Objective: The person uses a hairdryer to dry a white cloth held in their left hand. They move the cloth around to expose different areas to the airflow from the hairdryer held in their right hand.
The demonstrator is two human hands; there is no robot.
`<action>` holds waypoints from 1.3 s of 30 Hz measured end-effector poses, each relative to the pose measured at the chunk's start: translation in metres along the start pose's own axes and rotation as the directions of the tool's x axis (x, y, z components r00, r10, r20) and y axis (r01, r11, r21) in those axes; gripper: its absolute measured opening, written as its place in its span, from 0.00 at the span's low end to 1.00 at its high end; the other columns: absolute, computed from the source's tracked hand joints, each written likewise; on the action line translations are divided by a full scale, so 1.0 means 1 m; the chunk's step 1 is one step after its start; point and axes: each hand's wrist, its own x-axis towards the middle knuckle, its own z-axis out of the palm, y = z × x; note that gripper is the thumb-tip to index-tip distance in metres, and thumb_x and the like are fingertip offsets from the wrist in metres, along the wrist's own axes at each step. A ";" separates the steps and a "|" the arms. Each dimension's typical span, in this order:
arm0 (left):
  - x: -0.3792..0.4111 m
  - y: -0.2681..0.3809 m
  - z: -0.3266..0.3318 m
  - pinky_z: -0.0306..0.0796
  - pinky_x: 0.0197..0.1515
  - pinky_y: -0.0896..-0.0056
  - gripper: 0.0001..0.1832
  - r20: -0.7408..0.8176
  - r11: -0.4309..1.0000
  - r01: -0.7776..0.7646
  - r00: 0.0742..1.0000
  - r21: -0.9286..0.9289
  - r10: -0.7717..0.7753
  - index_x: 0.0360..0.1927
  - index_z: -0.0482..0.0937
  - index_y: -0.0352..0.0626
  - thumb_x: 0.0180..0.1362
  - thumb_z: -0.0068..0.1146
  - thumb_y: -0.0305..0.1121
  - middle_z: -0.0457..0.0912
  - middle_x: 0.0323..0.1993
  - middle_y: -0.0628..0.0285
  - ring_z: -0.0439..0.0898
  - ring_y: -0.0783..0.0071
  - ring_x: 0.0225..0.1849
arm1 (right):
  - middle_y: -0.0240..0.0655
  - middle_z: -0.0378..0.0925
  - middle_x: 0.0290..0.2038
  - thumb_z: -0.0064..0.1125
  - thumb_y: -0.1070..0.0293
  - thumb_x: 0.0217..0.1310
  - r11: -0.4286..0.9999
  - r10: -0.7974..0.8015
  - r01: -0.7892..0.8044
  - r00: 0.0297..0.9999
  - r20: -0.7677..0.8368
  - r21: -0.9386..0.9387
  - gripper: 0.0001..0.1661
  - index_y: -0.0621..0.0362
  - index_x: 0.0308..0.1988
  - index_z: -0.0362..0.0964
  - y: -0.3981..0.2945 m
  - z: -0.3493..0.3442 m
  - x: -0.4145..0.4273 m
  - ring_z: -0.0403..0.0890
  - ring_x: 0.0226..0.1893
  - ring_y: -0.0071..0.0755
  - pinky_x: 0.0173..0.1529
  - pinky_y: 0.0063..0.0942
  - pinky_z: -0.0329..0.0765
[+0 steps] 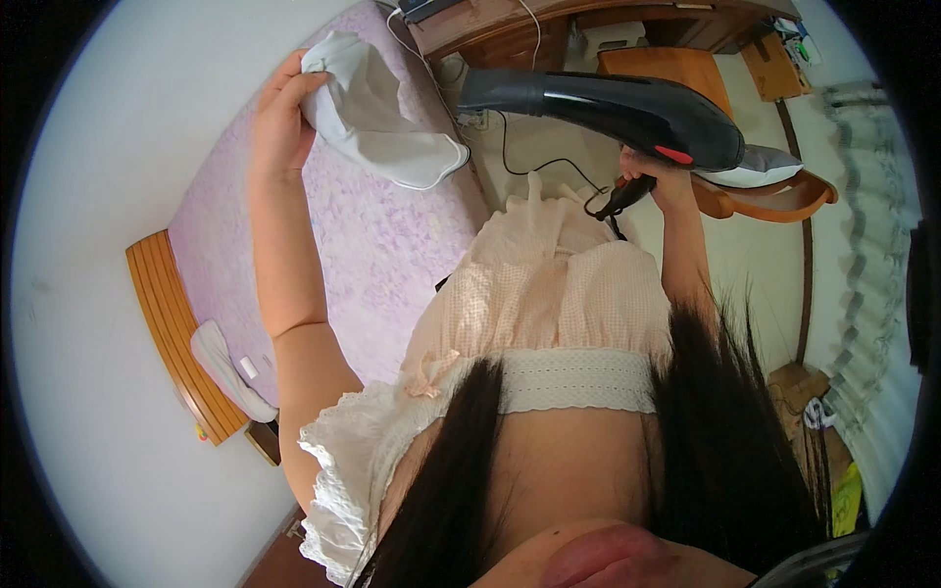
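My left hand [287,110], at the upper left, pinches the edge of a white cloth [360,110], which hangs out to the right with a piped rim. What kind of item the cloth is, I cannot tell. In my right hand [662,176] is the handle of a black hair dryer [625,103] with a red switch area. Its flat nozzle [500,90] points left, towards the cloth, with a gap between them. A black cord [540,163] runs from the dryer's handle towards the floor.
A bed with a lilac patterned cover [390,242] lies below the cloth, with a wooden headboard [184,331] and a pillow [231,371]. A wooden desk [507,37] stands ahead. To the right are a wooden chair [779,206] with a grey-and-white cushion [764,167] and a curtain [864,257].
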 end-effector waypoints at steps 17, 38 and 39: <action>-0.002 -0.012 -0.010 0.65 0.33 0.79 0.08 -0.257 0.994 0.084 0.961 -0.071 -0.099 0.32 0.73 0.38 0.50 0.43 0.25 0.75 0.26 0.67 0.71 0.80 0.28 | 0.31 0.72 0.21 0.68 0.67 0.36 0.916 0.068 -0.070 0.998 -0.019 -0.396 0.18 0.61 0.30 0.71 -0.050 0.018 0.031 0.70 0.21 0.26 0.33 0.24 0.70; -0.005 -0.051 -0.011 0.65 0.36 0.78 0.04 -0.154 0.993 0.111 0.983 0.035 -0.104 0.30 0.73 0.42 0.50 0.50 0.26 0.76 0.28 0.69 0.72 0.81 0.31 | 0.33 0.75 0.27 0.63 0.65 0.43 0.884 0.125 -0.128 0.991 -0.036 -0.449 0.13 0.60 0.30 0.73 -0.007 0.004 0.013 0.74 0.30 0.31 0.37 0.26 0.71; -0.003 -0.050 -0.010 0.65 0.36 0.78 0.04 -0.150 0.991 0.113 0.983 0.068 -0.102 0.30 0.73 0.42 0.49 0.50 0.26 0.75 0.28 0.69 0.71 0.81 0.31 | 0.33 0.75 0.29 0.63 0.64 0.43 0.941 0.156 -0.141 0.988 0.023 -0.308 0.14 0.60 0.32 0.73 -0.004 0.003 0.012 0.74 0.32 0.31 0.39 0.26 0.71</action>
